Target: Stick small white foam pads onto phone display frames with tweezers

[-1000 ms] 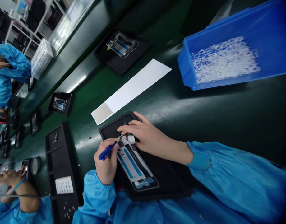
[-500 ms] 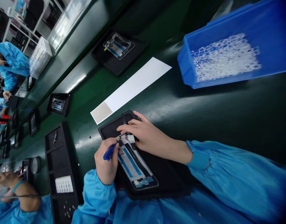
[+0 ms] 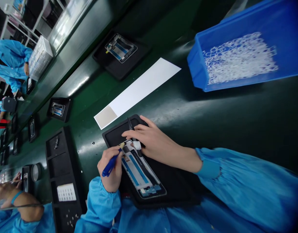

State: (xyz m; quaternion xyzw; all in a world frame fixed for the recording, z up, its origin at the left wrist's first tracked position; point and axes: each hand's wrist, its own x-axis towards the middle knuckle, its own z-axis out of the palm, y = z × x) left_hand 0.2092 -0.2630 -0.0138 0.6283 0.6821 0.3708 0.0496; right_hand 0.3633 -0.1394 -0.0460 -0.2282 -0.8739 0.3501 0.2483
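A phone frame (image 3: 141, 171) with blue strips lies in a black tray (image 3: 173, 184) in front of me. My left hand (image 3: 110, 168) is closed round a blue pen-like tool (image 3: 110, 165), whose pale tip is at the frame's upper left corner. My right hand (image 3: 158, 142) rests over the upper end of the tray, its fingers round dark tweezers (image 3: 130, 124). A small white piece (image 3: 137, 145) is beside its fingers, over the frame's top edge.
A blue bin (image 3: 236, 82) of white looped pieces is at the upper right. A white strip (image 3: 144, 85) lies beyond the tray. A compartment tray (image 3: 63, 171) stands left. Another black tray (image 3: 120, 69) holds a phone frame. Co-workers' arms (image 3: 29, 205) show at the left.
My left hand has tilted the blue tool and drawn back slightly, its rear end moving down and left. My right hand is nearly unchanged. A co-worker's arms at the upper left have moved.
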